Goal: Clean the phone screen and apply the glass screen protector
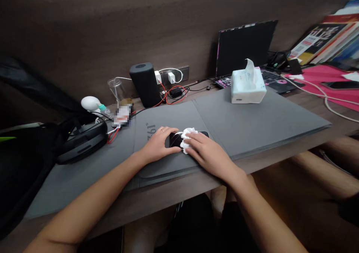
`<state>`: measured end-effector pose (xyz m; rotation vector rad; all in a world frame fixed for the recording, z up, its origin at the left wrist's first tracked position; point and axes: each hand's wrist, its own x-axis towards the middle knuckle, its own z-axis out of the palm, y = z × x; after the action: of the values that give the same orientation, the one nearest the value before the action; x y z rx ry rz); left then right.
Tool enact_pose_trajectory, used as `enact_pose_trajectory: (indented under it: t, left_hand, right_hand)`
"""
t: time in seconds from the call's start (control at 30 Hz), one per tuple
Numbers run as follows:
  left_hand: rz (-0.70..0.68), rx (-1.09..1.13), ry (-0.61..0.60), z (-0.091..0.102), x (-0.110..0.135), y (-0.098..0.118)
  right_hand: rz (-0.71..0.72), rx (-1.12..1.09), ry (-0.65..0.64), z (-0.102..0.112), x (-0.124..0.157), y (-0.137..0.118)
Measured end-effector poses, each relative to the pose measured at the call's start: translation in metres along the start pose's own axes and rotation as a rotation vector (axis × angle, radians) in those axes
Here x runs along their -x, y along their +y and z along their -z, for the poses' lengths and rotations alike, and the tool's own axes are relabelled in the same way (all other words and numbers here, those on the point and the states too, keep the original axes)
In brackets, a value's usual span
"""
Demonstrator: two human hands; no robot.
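A dark smartphone (175,140) lies flat on the grey desk mat (168,167), its screen facing up. My left hand (159,142) grips the phone's left end, thumb along the near edge and fingers along the far edge. Over the middle of the screen, my right hand (206,150) presses a crumpled white tissue (188,136) with its fingertips. The phone's right end shows beyond the right fingers; the part under the tissue and hand is hidden.
A tissue pack (248,86) sits on the mat before an open laptop (245,49). A black cylindrical device (144,85), cables and chargers (171,77) line the wall. At left are a black bag (25,170) and headset-like device (84,142); books (331,40) stand right.
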<state>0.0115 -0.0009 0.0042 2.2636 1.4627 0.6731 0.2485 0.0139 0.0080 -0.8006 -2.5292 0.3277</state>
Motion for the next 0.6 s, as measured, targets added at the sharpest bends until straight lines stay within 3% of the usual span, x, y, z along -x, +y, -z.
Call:
enact_pose_trajectory:
  t: [0.13,0.33,0.47,0.6]
  left_hand:
    - [-0.006,0.002,-0.004,0.001,-0.001,0.001]
    - [0.002,-0.002,-0.009,0.001,0.000,0.001]
    - [-0.016,0.002,-0.005,0.000,0.001,-0.001]
    - [-0.020,0.000,0.000,0.000,0.001,-0.001]
  right_hand:
    - [0.058,-0.028,-0.007,-0.002,-0.004,-0.006]
    - [-0.110,0.033,0.106,-0.007,0.012,0.007]
    - [-0.091,0.048,0.055,-0.008,0.010,0.006]
    - [-0.068,-0.094,0.008,-0.007,0.009,0.004]
